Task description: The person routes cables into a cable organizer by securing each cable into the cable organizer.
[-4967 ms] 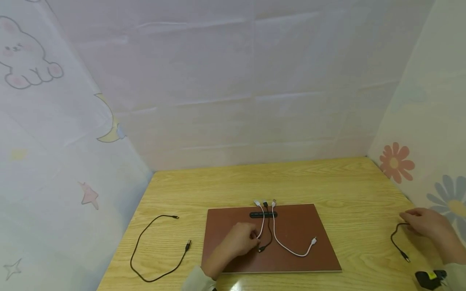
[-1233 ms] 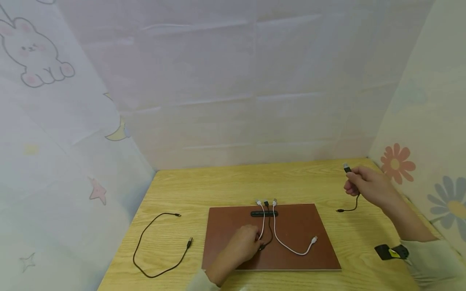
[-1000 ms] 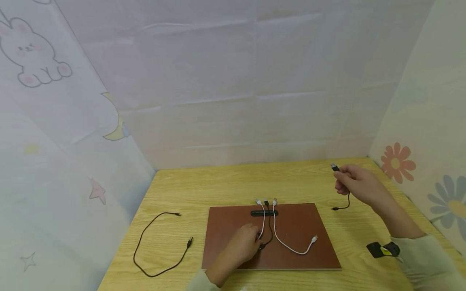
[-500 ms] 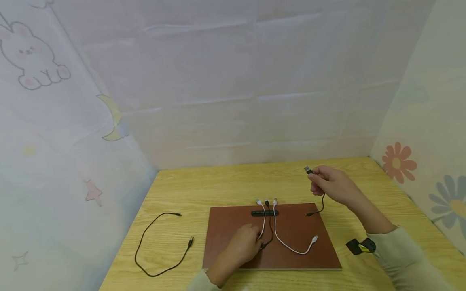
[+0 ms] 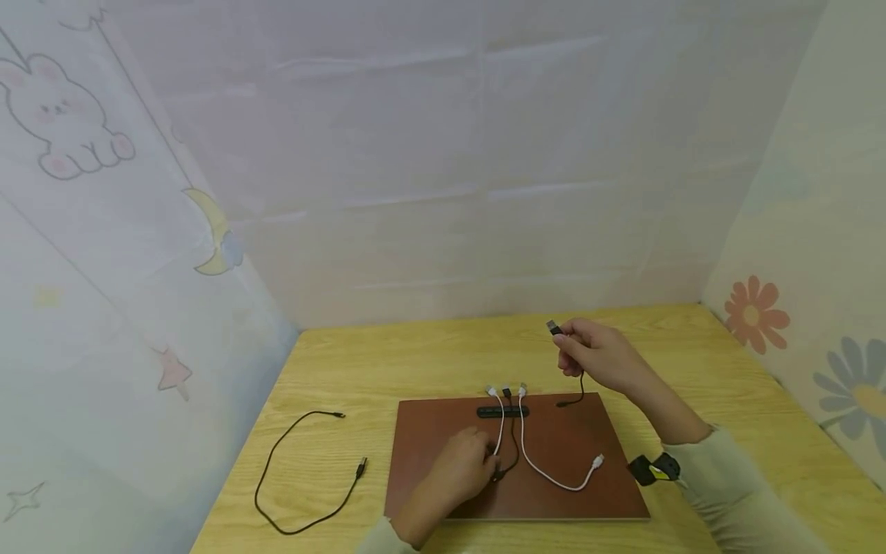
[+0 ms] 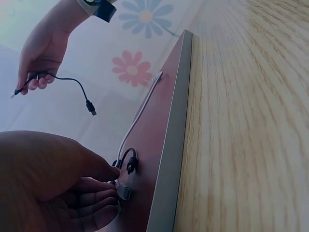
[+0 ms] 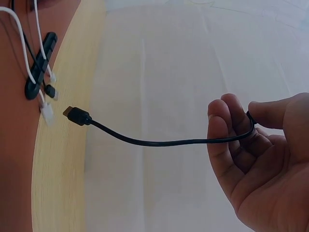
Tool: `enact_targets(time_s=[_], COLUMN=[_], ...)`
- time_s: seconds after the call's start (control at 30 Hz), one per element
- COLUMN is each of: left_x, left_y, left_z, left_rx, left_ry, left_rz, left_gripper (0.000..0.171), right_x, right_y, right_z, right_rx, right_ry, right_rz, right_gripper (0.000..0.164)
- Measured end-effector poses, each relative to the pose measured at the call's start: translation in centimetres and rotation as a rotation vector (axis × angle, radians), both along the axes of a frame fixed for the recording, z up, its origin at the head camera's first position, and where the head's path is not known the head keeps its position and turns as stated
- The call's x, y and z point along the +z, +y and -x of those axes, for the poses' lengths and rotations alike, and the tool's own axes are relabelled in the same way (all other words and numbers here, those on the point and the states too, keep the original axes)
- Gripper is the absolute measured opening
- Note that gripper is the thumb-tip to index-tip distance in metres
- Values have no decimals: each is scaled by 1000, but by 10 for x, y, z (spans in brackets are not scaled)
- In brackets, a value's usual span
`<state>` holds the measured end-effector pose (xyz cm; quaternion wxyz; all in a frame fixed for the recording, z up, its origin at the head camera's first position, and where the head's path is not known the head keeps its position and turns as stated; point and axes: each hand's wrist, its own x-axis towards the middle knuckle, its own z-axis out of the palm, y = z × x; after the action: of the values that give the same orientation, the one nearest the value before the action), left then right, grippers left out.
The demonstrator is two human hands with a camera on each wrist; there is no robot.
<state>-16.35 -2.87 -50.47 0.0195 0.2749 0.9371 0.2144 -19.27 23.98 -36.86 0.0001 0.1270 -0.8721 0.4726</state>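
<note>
My right hand (image 5: 597,355) pinches a short black USB cable (image 7: 159,143) close to its USB-A plug (image 5: 553,328), which points up and left. The cable's smaller plug (image 7: 77,116) dangles over the brown board (image 5: 554,431). On that board, my left hand (image 5: 460,465) pinches the lower end of a white charging cable (image 5: 501,422); its light plug (image 6: 124,192) shows at the fingertips. Close by lies the lower plug of a black cable (image 5: 514,435). Both cables, plus a longer white cable (image 5: 541,471), run through a black cable clip (image 5: 487,412) at the board's far edge.
A longer black cable (image 5: 259,481) lies in an open loop on the wooden table (image 5: 360,354), left of the board. Three plugs stick out past the board's far edge. Patterned sheets (image 5: 388,154) close off the back and sides.
My right hand has lifted the short black cable from the table's right side and carried it left, over the board's right part. The left hand has stayed nearly in place at the white cable.
</note>
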Motion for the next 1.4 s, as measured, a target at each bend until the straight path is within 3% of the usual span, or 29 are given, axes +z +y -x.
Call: enact_targets(time_s=[0.3, 0.5, 0.73, 1.07, 1.2, 1.4], left_x=[2, 8, 18, 23, 25, 27], left_y=[-1, 2, 11, 19, 20, 20], left_z=[0, 0, 2, 1, 1, 1], left_rx=[22, 32, 16, -6, -37, -55], left_ry=[17, 92, 184, 211, 192, 99], left_rz=[-8, -27, -118, -212, -268, -359], left_gripper=[14, 24, 35, 33, 32, 24], right_x=[-4, -5, -4, -11, -14, -19], right_y=[-18, -30, -45, -64, -72, -80], right_z=[4, 4, 5, 5, 4, 3], right_rx=[32, 75, 98, 130, 139, 152], right_ry=[0, 6, -2, -8, -15, -44], right_rz=[45, 79, 119, 145, 167, 190], right_gripper=[26, 26, 26, 23, 22, 24])
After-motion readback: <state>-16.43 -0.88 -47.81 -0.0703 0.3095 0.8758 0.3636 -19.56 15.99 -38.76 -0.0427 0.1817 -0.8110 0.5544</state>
